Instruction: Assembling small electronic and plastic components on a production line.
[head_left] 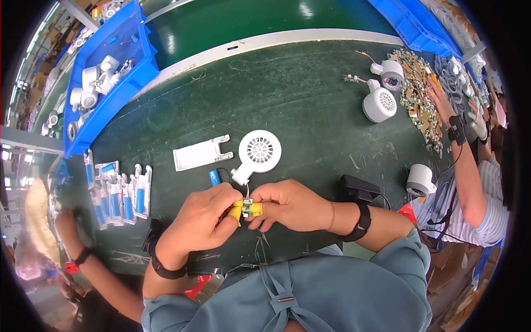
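Above the table's near edge, my left hand (199, 218) and my right hand (298, 206) meet, fingers pinched from both sides on a small green circuit board (247, 208). Yellow covers sit on some of my fingertips. Thin wires run from the board up to a white round fan head (260, 150) with a slotted grille, lying flat just beyond my hands. A blue cylindrical battery (214, 177) rests beside my left knuckles, partly hidden behind them. Left of the fan head lies a white handle shell (200, 154) with two prongs at one end.
Several white shells with blue batteries (114, 200) lie at left, below a blue bin (105, 119) of fan heads. At right are more fan heads (380, 104), a heap of small boards (417, 91), and a co-worker's hand (438, 99). Another person's arm (91, 263) shows at lower left.
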Demonstrator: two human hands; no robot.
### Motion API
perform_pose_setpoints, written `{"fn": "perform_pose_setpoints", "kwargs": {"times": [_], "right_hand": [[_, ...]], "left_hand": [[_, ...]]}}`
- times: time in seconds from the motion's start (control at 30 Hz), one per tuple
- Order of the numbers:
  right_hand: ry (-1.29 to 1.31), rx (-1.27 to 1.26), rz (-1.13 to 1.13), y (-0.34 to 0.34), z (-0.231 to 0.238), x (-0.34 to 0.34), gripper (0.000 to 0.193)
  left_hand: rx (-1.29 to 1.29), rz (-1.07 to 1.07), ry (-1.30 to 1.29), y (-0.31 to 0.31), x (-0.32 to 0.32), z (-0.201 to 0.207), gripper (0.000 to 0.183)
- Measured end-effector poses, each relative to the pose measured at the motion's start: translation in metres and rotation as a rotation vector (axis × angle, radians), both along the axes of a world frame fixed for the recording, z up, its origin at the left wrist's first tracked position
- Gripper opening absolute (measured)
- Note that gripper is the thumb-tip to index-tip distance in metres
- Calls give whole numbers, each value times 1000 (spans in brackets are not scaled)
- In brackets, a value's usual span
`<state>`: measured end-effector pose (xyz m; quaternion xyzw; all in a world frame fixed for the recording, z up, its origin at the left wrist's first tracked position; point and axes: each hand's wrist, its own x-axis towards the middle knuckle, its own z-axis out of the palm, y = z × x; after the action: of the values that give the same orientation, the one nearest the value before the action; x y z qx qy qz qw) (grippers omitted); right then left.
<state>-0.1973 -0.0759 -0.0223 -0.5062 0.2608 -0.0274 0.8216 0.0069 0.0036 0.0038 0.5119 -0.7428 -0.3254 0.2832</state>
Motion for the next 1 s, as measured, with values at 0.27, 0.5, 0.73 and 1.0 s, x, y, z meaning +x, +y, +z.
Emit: {"fn": "perform_pose_setpoints", "kwargs": {"times": [0.27,0.5,0.73,1.0], "right_hand": [[5,-91,25,0,1,-1,20],[-22,-133,53,-1,1,-1,20],[-7,-176,118,-6,1,-3,21],[108,-212,279,-17,13,-9,21]], "left_hand": [[-21,1,-65,-1,-4,3,25],[-4,17,-38,4,1,0,27],[17,22,-33,5,4,1,26],[-22,-22,-29,6,6,2,29]]}}
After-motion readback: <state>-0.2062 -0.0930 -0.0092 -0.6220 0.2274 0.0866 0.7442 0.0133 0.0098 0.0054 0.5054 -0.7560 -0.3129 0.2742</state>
